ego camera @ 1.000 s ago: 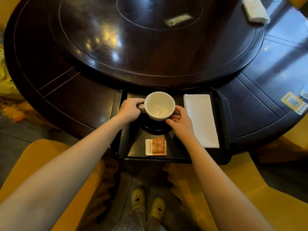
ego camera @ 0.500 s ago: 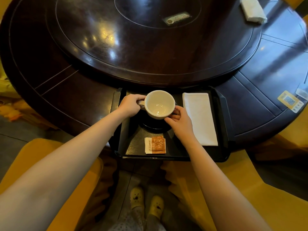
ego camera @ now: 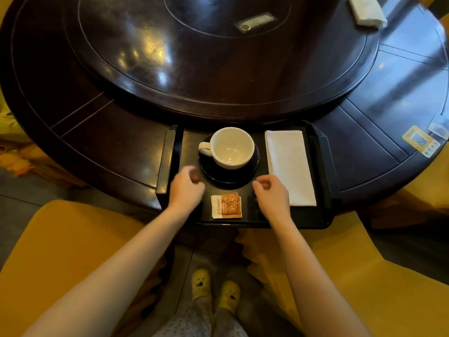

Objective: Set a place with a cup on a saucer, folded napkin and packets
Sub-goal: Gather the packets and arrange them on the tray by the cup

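Both hands have let go of the cup and drawn back toward the body. The left hand (ego camera: 185,184) hovers over the tray with its fingers loosely curled and nothing in them; the right hand (ego camera: 272,190) hangs the same way, slack and holding nothing.

Just beyond and between the two hands, the white cup (ego camera: 232,148) stands upright on the dark saucer (ego camera: 227,177), its handle pointing to the left hand's side. Neither hand touches cup or saucer. Between the wrists, nearer the body, lie the packets (ego camera: 226,206), an orange one overlapping a white one, flat on the tray floor. Just to the outside of the right hand lies the folded white napkin (ego camera: 289,164), long side running away from the body; whether the hand brushes its edge cannot be told.

All of this sits in the black tray (ego camera: 167,164), which rests on the near edge of the round dark table (ego camera: 97,142). Far beyond the right hand lies a folded white cloth (ego camera: 366,10). Below the arms are yellow seats (ego camera: 60,251) and yellow slippers (ego camera: 201,280).
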The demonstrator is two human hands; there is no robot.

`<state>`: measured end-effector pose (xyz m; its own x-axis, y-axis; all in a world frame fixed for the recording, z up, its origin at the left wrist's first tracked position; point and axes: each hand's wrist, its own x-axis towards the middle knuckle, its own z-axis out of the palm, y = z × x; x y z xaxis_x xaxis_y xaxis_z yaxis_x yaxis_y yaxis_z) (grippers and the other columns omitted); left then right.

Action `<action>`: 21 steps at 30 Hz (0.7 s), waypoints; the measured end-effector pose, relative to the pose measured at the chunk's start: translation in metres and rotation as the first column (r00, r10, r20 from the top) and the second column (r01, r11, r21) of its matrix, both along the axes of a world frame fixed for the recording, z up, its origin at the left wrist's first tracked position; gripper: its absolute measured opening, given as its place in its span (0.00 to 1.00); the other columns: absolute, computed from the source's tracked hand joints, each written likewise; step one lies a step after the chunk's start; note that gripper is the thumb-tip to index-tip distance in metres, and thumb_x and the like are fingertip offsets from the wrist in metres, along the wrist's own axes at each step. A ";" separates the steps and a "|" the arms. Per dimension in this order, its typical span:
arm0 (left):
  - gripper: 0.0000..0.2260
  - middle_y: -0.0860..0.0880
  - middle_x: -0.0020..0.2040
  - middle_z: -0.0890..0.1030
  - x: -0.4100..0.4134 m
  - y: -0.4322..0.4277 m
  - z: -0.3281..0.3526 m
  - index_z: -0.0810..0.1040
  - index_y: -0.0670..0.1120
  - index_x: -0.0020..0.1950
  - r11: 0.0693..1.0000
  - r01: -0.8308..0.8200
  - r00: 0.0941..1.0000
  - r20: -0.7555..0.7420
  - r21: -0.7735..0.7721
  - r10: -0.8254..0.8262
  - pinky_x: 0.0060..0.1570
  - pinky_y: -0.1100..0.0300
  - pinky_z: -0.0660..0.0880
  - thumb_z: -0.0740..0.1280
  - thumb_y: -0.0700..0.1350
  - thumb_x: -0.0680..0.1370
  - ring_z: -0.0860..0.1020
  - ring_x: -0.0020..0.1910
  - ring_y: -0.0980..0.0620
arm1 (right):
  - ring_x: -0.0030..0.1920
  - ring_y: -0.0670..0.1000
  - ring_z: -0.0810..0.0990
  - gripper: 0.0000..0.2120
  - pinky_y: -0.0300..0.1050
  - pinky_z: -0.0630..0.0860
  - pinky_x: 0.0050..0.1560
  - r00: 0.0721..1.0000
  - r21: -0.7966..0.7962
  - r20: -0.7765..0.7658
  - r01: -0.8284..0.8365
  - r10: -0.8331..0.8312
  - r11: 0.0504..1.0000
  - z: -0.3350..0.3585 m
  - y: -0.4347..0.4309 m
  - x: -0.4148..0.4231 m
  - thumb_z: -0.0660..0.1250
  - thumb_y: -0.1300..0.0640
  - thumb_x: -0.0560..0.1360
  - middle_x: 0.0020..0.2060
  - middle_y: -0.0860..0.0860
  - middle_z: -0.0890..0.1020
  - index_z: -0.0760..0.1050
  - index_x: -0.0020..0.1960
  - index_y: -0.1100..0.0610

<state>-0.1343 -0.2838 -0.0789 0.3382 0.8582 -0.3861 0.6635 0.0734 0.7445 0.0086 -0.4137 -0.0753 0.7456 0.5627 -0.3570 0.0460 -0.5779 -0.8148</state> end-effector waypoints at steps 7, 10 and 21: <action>0.21 0.47 0.52 0.77 0.000 -0.040 -0.011 0.72 0.44 0.65 0.983 0.181 0.971 -0.152 -0.040 -0.185 0.51 0.56 0.77 0.69 0.39 0.73 0.78 0.50 0.49 | 0.45 0.49 0.80 0.12 0.47 0.79 0.50 0.966 -0.199 -0.087 -0.255 0.242 0.946 -0.011 -0.008 -0.022 0.67 0.55 0.75 0.44 0.51 0.81 0.74 0.57 0.54; 0.19 0.46 0.57 0.76 0.005 -0.042 -0.010 0.73 0.45 0.65 0.976 0.216 0.967 -0.144 0.037 -0.208 0.48 0.60 0.75 0.68 0.38 0.74 0.77 0.52 0.50 | 0.44 0.50 0.80 0.11 0.51 0.79 0.50 0.972 -0.215 -0.034 -0.234 0.232 0.948 -0.016 -0.007 -0.020 0.67 0.55 0.75 0.44 0.51 0.81 0.74 0.56 0.54; 0.24 0.46 0.61 0.72 0.006 -0.039 -0.014 0.70 0.45 0.68 0.945 0.321 0.940 -0.140 0.056 -0.311 0.50 0.58 0.76 0.70 0.41 0.73 0.77 0.53 0.49 | 0.42 0.49 0.80 0.08 0.52 0.80 0.48 0.983 -0.193 0.029 -0.172 0.180 0.966 -0.021 -0.007 -0.020 0.67 0.52 0.75 0.42 0.50 0.80 0.74 0.53 0.52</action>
